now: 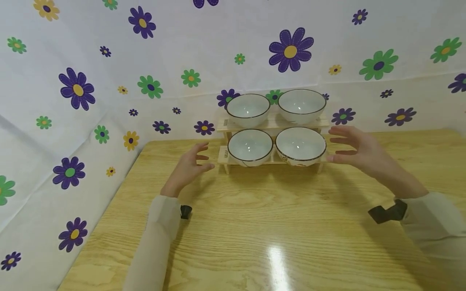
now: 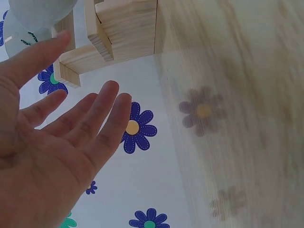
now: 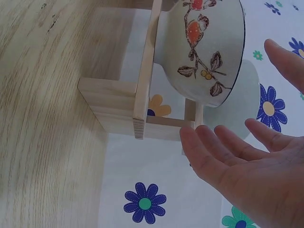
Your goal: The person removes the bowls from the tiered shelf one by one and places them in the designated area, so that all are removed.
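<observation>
A two-tier wooden rack (image 1: 271,159) stands on the table with two white dark-rimmed bowls on each tier. My left hand (image 1: 189,166), fingers spread and slightly bent, hovers just left of the rack beside the lower left bowl (image 1: 250,146). On the other side my right hand (image 1: 351,147) is held apart from the lower right bowl (image 1: 300,144), its palm towards it. Red and brown painted decoration shows on that bowl (image 3: 204,52) in the right wrist view. Behind sit the upper left bowl (image 1: 248,109) and upper right bowl (image 1: 302,105). Neither hand holds anything.
The wood-grain table (image 1: 233,226) spreads in front of the rack. A white cloth (image 1: 218,44) printed with purple, green and yellow flowers hangs behind and to the left. Dark wrist straps (image 1: 387,211) show near both sleeves.
</observation>
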### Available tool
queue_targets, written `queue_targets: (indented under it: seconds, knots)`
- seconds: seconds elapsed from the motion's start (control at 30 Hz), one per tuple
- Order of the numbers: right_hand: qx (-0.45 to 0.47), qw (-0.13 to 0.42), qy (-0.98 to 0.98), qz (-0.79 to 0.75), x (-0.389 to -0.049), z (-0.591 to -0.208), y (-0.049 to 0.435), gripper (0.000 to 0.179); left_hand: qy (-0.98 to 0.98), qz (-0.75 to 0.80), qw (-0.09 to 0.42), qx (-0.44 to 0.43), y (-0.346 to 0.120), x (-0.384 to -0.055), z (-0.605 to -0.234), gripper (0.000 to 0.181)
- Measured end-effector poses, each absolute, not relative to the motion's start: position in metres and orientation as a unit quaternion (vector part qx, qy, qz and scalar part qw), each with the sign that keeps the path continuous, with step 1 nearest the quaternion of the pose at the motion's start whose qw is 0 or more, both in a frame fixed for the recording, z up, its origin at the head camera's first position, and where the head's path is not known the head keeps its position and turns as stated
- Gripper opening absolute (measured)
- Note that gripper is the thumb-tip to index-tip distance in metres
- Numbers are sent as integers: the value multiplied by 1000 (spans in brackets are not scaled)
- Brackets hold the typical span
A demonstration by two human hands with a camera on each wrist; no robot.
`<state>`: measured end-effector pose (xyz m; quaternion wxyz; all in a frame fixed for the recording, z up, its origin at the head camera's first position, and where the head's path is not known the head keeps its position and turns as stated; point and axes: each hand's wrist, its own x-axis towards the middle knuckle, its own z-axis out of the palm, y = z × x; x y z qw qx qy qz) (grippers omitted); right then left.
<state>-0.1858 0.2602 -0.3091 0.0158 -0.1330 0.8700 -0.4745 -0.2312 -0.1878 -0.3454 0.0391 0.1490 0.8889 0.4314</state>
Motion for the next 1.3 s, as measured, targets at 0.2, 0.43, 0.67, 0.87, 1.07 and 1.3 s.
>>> queue_targets:
  seconds: [0.2,0.43,0.67,0.87,1.07,1.3]
  knots:
    - [-150,9,861,-487,-186,-310,255,79,883,442,43,149,-182,-235,-346,75]
    - [-167,3,854,-492,-189,-309,251,78,874,462,55,138,-181,-239,-347,80]
    - [-158,-6,859,-487,-188,-307,246,79,871,468,54,139,-182,-243,-348,80]
    - [-160,-1,859,-486,-189,-307,242,79,868,472,58,141,-180,-246,-349,80]
    - [-162,2,855,-492,-190,-309,239,80,860,483,69,148,-178,-250,-353,81]
    - [-174,7,844,-507,-192,-310,233,82,858,489,80,140,-176,-253,-355,80]
